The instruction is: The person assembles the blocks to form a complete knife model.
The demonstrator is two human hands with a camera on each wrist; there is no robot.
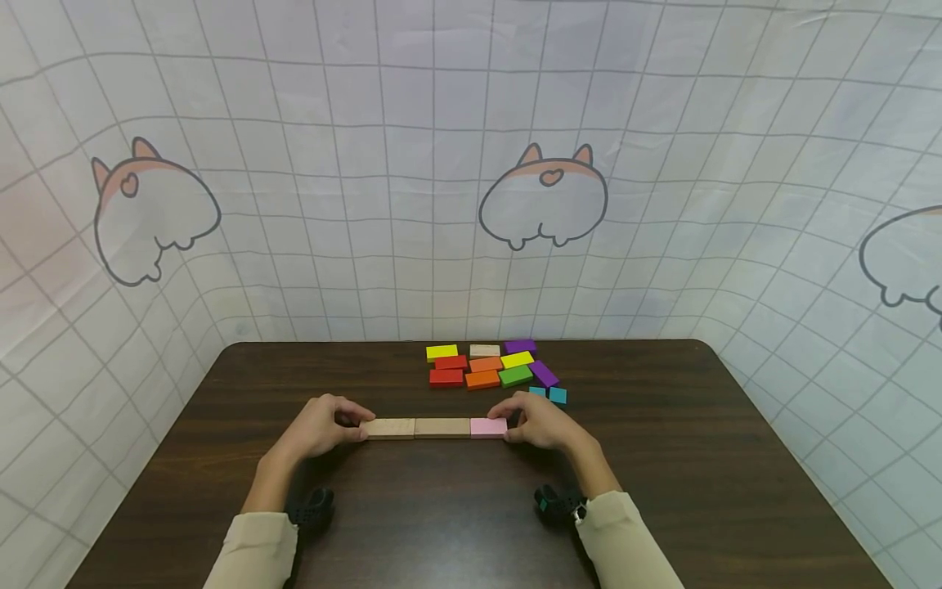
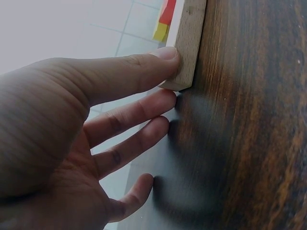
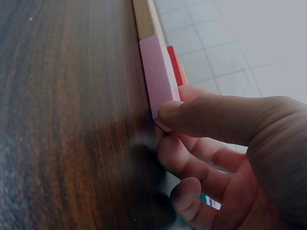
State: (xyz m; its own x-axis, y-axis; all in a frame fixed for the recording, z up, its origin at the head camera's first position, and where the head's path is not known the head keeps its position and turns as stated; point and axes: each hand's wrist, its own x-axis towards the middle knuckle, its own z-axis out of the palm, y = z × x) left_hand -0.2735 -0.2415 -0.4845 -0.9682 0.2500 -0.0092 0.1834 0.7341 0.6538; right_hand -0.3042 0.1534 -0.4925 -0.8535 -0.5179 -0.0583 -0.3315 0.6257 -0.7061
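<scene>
Three blocks lie end to end in a straight row on the dark table [image 1: 441,507]. At the left is a plain wooden block [image 1: 390,429], then a second plain wooden block [image 1: 442,428], with a pink block [image 1: 489,427] at the right end. My left hand [image 1: 321,427] pinches the outer end of the left wooden block between thumb and fingers; its other fingertips meet the tabletop in the left wrist view. At the opposite end, my right hand [image 1: 543,423] holds the pink block, its thumb on the near side. The pink block's end touches the middle block.
Behind the row lie loose blocks: red [image 1: 446,378], orange [image 1: 482,379], green [image 1: 516,375], yellow [image 1: 442,352], purple [image 1: 545,374] and plain wood [image 1: 485,351]. Two small blue blocks, one at the right [image 1: 558,396], sit just beyond the right hand. A grid-patterned curtain [image 1: 331,204] surrounds the table.
</scene>
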